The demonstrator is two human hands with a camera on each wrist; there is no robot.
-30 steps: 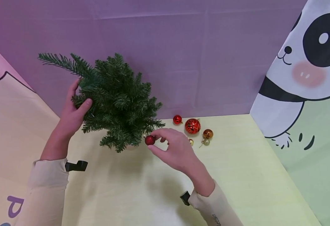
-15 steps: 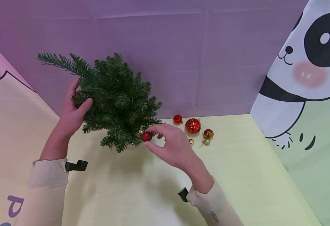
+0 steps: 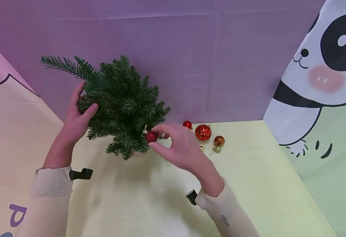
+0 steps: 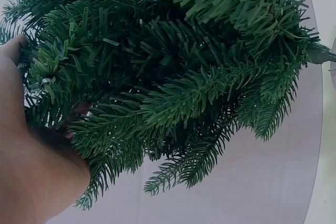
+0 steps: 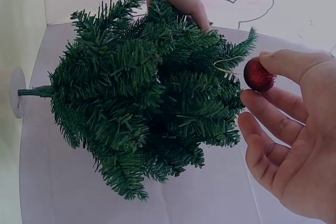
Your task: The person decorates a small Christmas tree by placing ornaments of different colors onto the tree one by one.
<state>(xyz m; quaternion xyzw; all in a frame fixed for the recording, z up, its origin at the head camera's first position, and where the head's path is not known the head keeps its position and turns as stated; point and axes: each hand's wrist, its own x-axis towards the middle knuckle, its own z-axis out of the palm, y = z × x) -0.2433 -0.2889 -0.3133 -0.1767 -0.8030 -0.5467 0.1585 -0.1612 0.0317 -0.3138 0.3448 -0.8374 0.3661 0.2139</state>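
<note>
A small artificial Christmas tree (image 3: 122, 102) leans to the left in the head view. My left hand (image 3: 77, 118) grips its upper left branches, thumb in front and fingers partly hidden behind the needles. In the left wrist view that hand (image 4: 31, 166) is at the left edge, against green branches (image 4: 184, 93). My right hand (image 3: 181, 148) pinches a dark red glitter bauble (image 3: 151, 137) between thumb and fingers, in front of the lower right branches. The right wrist view shows the bauble's gold hanging loop (image 5: 228, 71) pointing toward the tree (image 5: 142, 98).
Right of the tree, on the pale table (image 3: 250, 184), lie a small red bauble (image 3: 187, 124), a large red swirled bauble (image 3: 203, 132), an orange-gold bauble (image 3: 219, 141) and a pale gold one (image 3: 217, 149). Behind stands a purple cloth wall (image 3: 173, 59); a panda-print cloth (image 3: 300, 121) hangs right.
My right hand has moved a little left and up with the red bauble, bringing it over the tree's lower branches. The left hand and the tree hold nearly still.
</note>
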